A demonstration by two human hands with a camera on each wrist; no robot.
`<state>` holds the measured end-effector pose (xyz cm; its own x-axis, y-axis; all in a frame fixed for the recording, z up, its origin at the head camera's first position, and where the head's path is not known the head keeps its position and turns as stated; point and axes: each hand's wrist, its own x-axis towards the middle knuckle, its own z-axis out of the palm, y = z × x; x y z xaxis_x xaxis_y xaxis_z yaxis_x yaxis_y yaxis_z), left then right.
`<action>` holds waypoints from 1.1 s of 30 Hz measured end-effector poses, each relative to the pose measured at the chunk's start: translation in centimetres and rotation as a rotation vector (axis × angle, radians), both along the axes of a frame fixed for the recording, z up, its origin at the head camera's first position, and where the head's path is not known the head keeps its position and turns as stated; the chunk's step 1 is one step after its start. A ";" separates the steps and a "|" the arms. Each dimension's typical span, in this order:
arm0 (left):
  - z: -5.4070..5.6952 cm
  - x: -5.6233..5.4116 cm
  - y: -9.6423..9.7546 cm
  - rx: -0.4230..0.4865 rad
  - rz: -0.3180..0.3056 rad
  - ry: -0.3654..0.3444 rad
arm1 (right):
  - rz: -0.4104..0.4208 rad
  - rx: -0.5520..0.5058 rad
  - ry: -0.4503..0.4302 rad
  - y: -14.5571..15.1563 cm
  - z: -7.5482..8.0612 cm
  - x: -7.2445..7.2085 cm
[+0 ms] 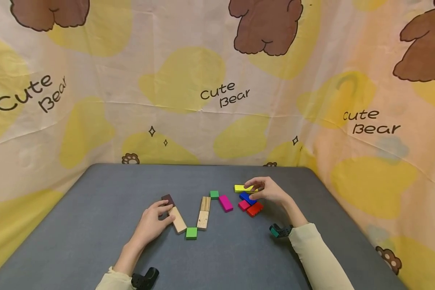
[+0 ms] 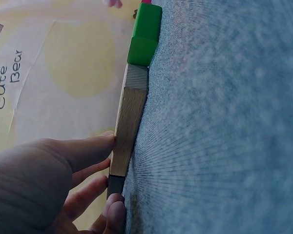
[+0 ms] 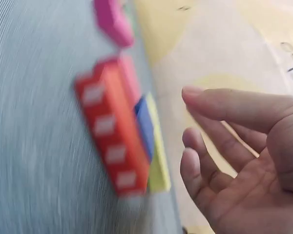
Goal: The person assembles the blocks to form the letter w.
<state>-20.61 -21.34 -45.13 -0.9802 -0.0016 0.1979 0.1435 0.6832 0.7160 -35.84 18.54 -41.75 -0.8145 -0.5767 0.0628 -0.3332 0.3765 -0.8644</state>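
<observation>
My left hand [image 1: 150,226] rests against two blocks laid end to end: a light wooden block [image 1: 178,222] and a dark brown block [image 1: 170,199]. In the left wrist view the thumb touches the light block's upper edge, and the other fingers lie by the dark one. My right hand [image 1: 272,191] hovers above a cluster with fingers bent and spread, nothing between them. Beneath it are a blue block [image 1: 245,197], a yellow block [image 1: 239,188], a small pink block [image 1: 244,205] and a red block [image 1: 255,210]. The right wrist view shows white marks along the red block's side.
A green block [image 1: 191,233] meets the light block's near end. From it a wooden column [image 1: 203,219] runs away to another green block [image 1: 214,195], beside a magenta block [image 1: 225,203]. All lie on a grey table [image 1: 94,225] before a printed cloth [image 1: 188,137].
</observation>
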 end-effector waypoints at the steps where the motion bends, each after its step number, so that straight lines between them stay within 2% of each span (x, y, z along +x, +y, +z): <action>1: 0.0 0.0 0.0 0.001 0.000 0.000 | 0.007 0.016 0.000 0.3 -0.3 -0.3; 7: -0.1 0.0 -0.3 0.001 0.002 0.016 | 0.105 0.030 -0.044 1.4 -1.3 -1.5; 12: 0.0 0.0 -0.4 -0.004 -0.004 0.019 | 0.198 0.033 -0.076 1.7 -1.5 -1.8; 19: -0.1 0.0 -0.3 -0.001 -0.011 0.016 | 0.212 0.034 -0.136 1.9 -1.8 -2.1; 26: -0.1 -0.1 -0.4 -0.005 -0.005 0.012 | 0.194 0.058 -0.131 1.7 -1.7 -2.4; 33: -0.2 0.0 -0.3 -0.002 -0.007 0.016 | 0.249 0.075 -0.179 1.8 -1.5 -2.4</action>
